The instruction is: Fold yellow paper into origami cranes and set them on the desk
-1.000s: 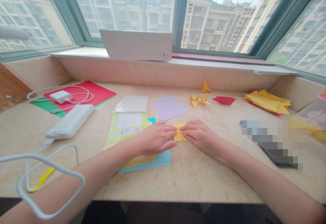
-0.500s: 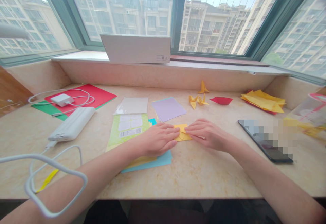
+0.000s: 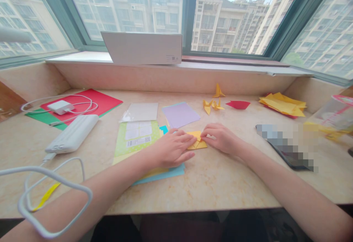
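A small square of folded yellow origami paper (image 3: 198, 144) lies on the counter between my hands. My left hand (image 3: 173, 148) rests flat on its left part, fingers stretched out and pressing it down. At the upper right of the paper, my right hand (image 3: 219, 137) pinches an edge or flap between thumb and fingertips. Under my left wrist and forearm is a stack of coloured paper with a green printed packet (image 3: 135, 132) on top; blue sheets (image 3: 168, 174) stick out below it. Crease lines show on the yellow paper's front, while its left edge is hidden by my fingers.
Behind my hands lie purple paper (image 3: 181, 114), yellow folded shapes (image 3: 212, 106) and a red folded piece (image 3: 238, 104). To the right are a phone (image 3: 286, 150) and a yellow paper pile (image 3: 284, 104). A white power bank (image 3: 73, 133) and a looping cable (image 3: 55, 176) sit left.
My right hand has drawn slightly back from the yellow paper, its fingers now more curled at the edge, so more paper shows. My left hand stays on it. The view has shifted a little.
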Available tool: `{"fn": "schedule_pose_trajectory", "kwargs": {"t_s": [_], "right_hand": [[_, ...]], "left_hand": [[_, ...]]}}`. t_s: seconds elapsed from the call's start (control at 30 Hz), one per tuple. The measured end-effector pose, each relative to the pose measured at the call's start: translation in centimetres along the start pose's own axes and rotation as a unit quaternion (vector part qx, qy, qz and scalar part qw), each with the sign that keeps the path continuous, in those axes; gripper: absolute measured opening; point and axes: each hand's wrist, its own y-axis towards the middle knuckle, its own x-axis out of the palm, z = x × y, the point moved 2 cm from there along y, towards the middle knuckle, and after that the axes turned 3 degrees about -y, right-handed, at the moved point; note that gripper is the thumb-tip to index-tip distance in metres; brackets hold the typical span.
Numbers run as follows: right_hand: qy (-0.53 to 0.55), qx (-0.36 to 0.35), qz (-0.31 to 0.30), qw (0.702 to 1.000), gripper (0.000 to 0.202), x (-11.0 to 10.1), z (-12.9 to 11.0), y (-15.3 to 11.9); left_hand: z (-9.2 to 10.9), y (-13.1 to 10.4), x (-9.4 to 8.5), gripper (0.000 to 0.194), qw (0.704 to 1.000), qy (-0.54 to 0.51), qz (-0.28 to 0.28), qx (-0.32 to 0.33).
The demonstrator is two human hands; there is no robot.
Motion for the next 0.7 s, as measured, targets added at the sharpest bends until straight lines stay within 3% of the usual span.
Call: {"fn": "schedule_pose_trajectory", "kwargs": {"t_s": [0.2, 0.37, 0.7], "right_hand": [[-0.126, -0.080, -0.033, 0.988, 0.021, 0.0, -0.2, 0.1], [-0.146, -0.151, -0.080, 0.974, 0.027, -0.8, -0.1, -0.3], [-0.061, -0.127, -0.095, 0.985, 0.036, -1.0, -0.7, -0.7]], "left_hand": [[0.4, 0.3, -0.2, 0.043, 1.000, 0.004, 0.006, 0.002], [0.5, 0.2, -0.3, 0.043, 1.000, 0.004, 0.005, 0.003], [0.4, -0.1, -0.1, 0.052, 1.000, 0.015, -0.014, 0.005]]}}
